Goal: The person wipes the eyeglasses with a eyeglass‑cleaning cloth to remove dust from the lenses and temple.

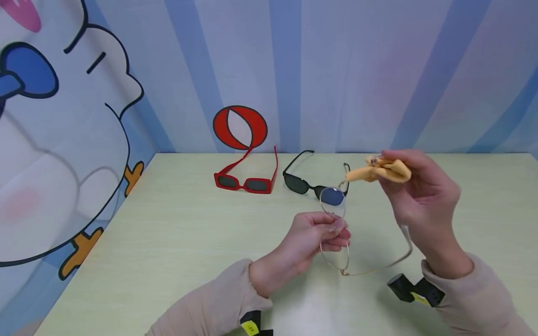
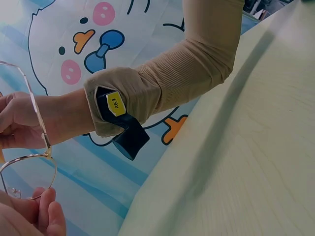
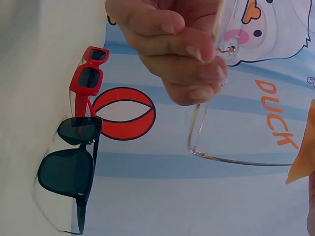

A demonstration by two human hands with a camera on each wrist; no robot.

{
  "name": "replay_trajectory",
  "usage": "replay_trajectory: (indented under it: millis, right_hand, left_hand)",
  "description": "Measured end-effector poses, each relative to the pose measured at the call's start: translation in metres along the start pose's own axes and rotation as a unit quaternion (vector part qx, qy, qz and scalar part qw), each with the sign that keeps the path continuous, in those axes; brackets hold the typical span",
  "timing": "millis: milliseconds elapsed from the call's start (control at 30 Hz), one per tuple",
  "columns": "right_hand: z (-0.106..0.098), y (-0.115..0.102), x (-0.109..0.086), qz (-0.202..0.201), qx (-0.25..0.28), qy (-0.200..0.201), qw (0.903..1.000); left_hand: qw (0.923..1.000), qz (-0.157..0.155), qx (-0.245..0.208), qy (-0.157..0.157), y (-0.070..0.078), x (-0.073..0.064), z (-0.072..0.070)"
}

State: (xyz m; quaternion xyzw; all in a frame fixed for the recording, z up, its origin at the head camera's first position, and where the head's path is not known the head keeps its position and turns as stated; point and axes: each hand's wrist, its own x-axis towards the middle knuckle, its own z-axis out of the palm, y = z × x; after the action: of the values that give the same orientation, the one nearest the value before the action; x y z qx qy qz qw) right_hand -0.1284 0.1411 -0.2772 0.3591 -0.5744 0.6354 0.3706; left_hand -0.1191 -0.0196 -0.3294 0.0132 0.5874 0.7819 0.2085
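Note:
Thin metal-framed eyeglasses (image 1: 344, 272) with clear lenses are held up above the table, turned so one lens is above the other. My left hand (image 1: 313, 238) pinches them near the bridge. One temple arm (image 3: 236, 161) runs into a folded yellow-orange cloth (image 1: 388, 171), which my right hand (image 1: 424, 191) grips between thumb and fingers. The cloth hides the end of that temple. The other temple stretches toward my right wrist, apart from the cloth. In the left wrist view, the hinge (image 2: 48, 153) and one rim show above my left fingertips.
Black sunglasses (image 1: 296, 183) stand on the pale table (image 1: 168, 233) behind the eyeglasses, partly seen through the upper lens. To their left are red-framed sunglasses (image 1: 243, 183). A printed fabric backdrop (image 1: 344, 70) rises along the table's back and left edges.

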Motion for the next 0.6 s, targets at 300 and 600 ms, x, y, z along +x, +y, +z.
replay_trajectory:
  millis: [300,600]
  right_hand:
    - [-0.001,-0.01,0.006,-0.021,-0.022,0.001,0.9995]
    - [-0.017,-0.02,0.016,-0.003,0.127,0.064,0.9899]
  left_hand:
    - [0.9998,0.003,0.02,-0.001,0.0,0.003,0.006]
    - [0.996,0.072,0.054,0.004,0.005,0.008,0.003]
